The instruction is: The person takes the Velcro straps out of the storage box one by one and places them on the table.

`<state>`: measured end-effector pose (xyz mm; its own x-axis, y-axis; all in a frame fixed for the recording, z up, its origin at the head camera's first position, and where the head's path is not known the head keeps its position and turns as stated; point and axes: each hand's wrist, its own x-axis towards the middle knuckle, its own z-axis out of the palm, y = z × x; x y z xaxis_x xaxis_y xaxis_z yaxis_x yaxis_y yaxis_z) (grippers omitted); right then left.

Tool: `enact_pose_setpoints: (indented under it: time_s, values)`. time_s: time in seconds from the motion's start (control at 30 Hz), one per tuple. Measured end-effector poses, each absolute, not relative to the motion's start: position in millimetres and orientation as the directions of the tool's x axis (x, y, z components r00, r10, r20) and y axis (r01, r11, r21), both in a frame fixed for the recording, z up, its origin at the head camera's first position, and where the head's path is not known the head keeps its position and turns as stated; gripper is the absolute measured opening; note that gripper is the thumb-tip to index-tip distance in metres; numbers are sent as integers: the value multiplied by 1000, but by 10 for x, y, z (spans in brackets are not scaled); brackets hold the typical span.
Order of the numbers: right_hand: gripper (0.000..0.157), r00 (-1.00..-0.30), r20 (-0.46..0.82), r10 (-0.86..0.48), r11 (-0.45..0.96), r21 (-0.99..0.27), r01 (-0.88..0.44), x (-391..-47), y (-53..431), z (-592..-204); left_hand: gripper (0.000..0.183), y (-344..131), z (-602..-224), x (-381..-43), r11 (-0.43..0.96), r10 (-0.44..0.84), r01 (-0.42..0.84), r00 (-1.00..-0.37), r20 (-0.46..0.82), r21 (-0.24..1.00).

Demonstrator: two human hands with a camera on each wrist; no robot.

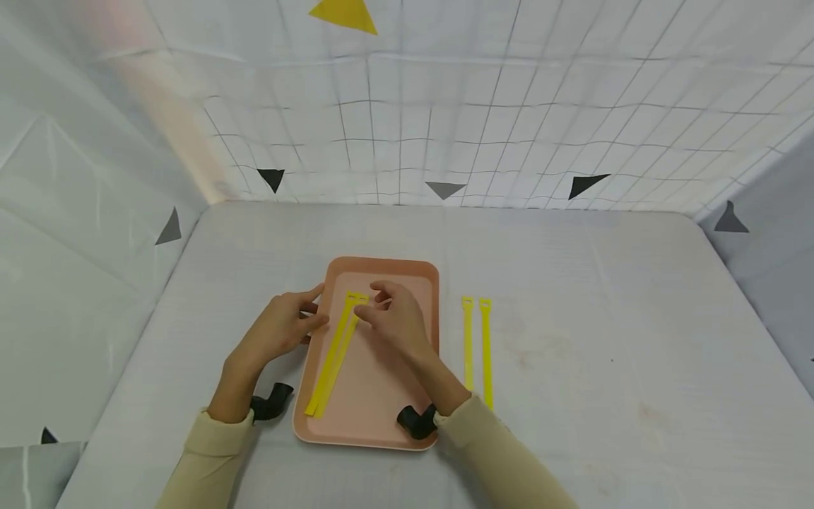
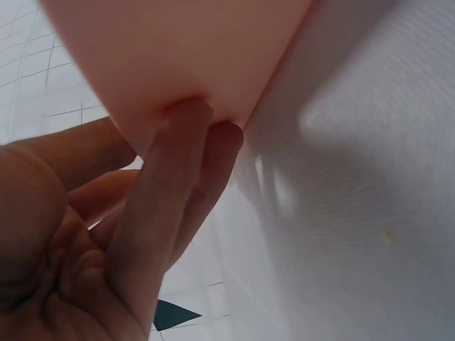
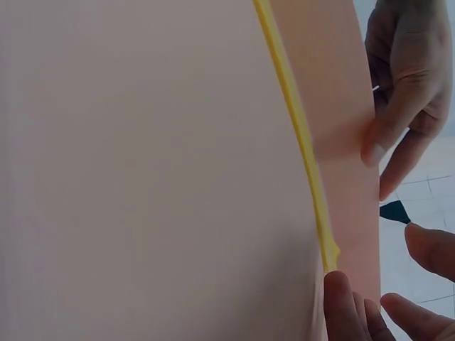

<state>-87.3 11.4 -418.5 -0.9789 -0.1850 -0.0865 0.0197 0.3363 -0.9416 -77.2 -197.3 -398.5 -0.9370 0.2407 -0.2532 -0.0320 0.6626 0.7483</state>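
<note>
A pink tray (image 1: pixel 381 382) lies on the white table. My left hand (image 1: pixel 280 329) grips its left rim, thumb at the top edge and fingertips against the underside in the left wrist view. Two yellow cable straps (image 1: pixel 332 360) with slotted heads lie side by side, slightly slanted, along the tray's left part. Over their heads hovers my right hand (image 1: pixel 400 322), thumb and index finger apart. In the right wrist view, a fingertip (image 3: pixel 338 291) overlaps the end of a yellow strap (image 3: pixel 306 149).
Right of the tray, two more yellow straps (image 1: pixel 486 346) lie parallel on the table (image 1: pixel 604 318), their lower ends partly behind my right sleeve (image 1: pixel 502 452). Black wrist devices (image 1: pixel 273 401) show at both cuffs. A white gridded sheet (image 1: pixel 445 127) with dark triangles closes off the back.
</note>
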Motion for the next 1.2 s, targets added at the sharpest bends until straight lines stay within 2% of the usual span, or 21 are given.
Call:
enact_pose_setpoints:
  time_s: [0.37,0.57,0.8,0.87,1.03,1.1,1.2]
  values:
    - [50,-982,-102,-156,421,-907,27,-917,79,-4237,65,-1957,-4006,-798,655,239,-40,-936,-257,754]
    - [46,-982,-78,-174,443,-897,-8,-926,43,-4304,65,-1954,-4000,-797,660,231,-47,-937,-262,750]
    - [51,-980,-55,-192,525,-850,-55,-957,-16,-4372,64,-1992,-3992,-773,653,230,-47,-939,-257,756]
    - [43,-976,-58,-209,565,-822,-72,-966,-26,-4374,64,-1997,-3986,-772,651,231,-44,-939,-253,758]
    - [49,-973,-85,-214,627,-776,-70,-975,-41,-4359,63,-1985,-3979,-780,639,235,-40,-941,-244,768]
    - [58,-973,-98,-211,653,-754,-65,-975,-45,-4357,63,-1977,-3983,-782,638,232,-43,-941,-246,768]
    - [56,-968,-106,-225,691,-718,-82,-975,-48,-4367,63,-1966,-3995,-783,644,228,-48,-941,-251,764]
